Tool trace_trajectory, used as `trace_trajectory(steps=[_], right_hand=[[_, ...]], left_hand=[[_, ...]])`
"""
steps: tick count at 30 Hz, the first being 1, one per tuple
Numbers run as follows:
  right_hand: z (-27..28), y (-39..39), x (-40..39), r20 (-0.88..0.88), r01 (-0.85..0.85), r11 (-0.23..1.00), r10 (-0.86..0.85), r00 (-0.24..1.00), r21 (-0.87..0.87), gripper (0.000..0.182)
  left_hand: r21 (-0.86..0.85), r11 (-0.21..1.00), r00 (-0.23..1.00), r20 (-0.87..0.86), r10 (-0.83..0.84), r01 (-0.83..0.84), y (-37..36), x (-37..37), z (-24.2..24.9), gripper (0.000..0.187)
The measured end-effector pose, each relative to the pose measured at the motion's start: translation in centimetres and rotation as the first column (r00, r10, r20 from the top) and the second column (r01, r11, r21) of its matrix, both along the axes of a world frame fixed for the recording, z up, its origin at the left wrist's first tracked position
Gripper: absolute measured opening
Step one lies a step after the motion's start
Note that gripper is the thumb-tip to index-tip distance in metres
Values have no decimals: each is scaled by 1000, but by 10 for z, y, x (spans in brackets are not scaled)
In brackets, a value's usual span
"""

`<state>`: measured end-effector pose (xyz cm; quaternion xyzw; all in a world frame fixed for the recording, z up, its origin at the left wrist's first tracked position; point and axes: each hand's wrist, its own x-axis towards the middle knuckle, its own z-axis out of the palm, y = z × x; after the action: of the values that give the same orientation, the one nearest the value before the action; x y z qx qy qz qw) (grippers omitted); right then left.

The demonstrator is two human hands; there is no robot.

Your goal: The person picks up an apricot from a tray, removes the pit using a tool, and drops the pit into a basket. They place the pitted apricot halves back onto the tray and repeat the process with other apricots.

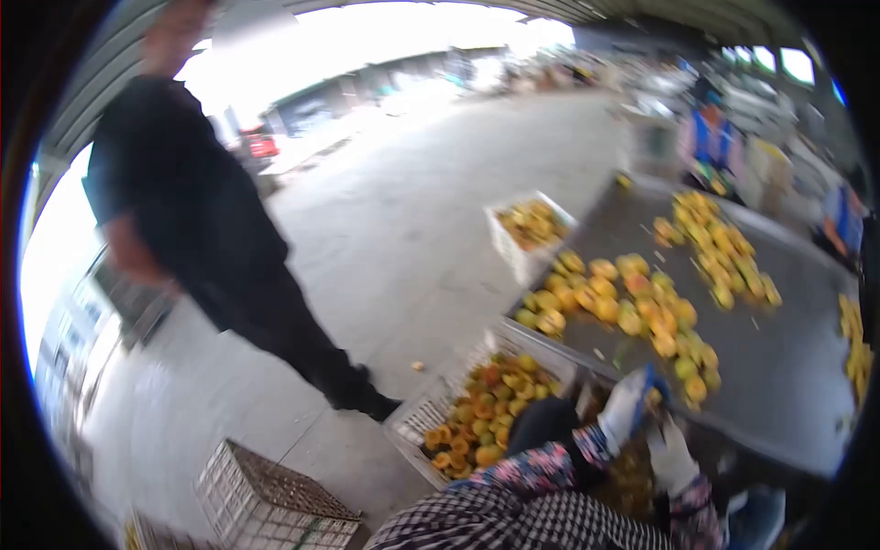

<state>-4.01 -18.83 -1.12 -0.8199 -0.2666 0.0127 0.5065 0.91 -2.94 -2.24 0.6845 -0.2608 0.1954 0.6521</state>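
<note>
Both my hands wear white gloves and meet at the near edge of the metal table, blurred by motion. My left hand (625,405), with blue along its fingers, is closed around a yellow peach (654,397). Just below and to the right is my right hand (674,455), its fingers curled in towards that fruit; what they hold is too blurred to name. Beyond my hands, a heap of yellow-orange peaches (632,301), some apparently cut, lies on the metal table (770,367).
Left of my lap stands a white crate (417,417) of peach pieces. Another filled crate (513,252) stands beyond the table's left corner. A slatted crate (266,500) sits at lower left. A person in dark clothes (192,202) stands left; a co-worker (713,137) is across the table.
</note>
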Motion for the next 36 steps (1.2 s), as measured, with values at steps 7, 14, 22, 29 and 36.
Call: trace_trajectory(steps=[7, 14, 22, 29, 36], right_hand=[[18, 9, -20, 94, 215, 976, -216, 972, 21, 37], [29, 10, -34, -159, 211, 951, -250, 955, -228, 34], [5, 0, -30, -207, 161, 969, -200, 958, -190, 32], [18, 6, -30, -263, 137, 987, -154, 952, -79, 29], [-18, 19, -28, -107, 220, 967, -208, 972, 126, 36]], left_hand=[[-664, 747, 870, -353, -345, 27, -21, -15, 35, 48], [-687, 726, 591, -595, -544, -23, -9, -13, 26, 56], [-453, 856, 599, -622, -504, 249, 4, 4, 16, 50], [-512, 849, 643, -608, -466, 132, -4, -1, 11, 54], [-489, 866, 629, -642, -438, 104, -7, 2, 25, 55]])
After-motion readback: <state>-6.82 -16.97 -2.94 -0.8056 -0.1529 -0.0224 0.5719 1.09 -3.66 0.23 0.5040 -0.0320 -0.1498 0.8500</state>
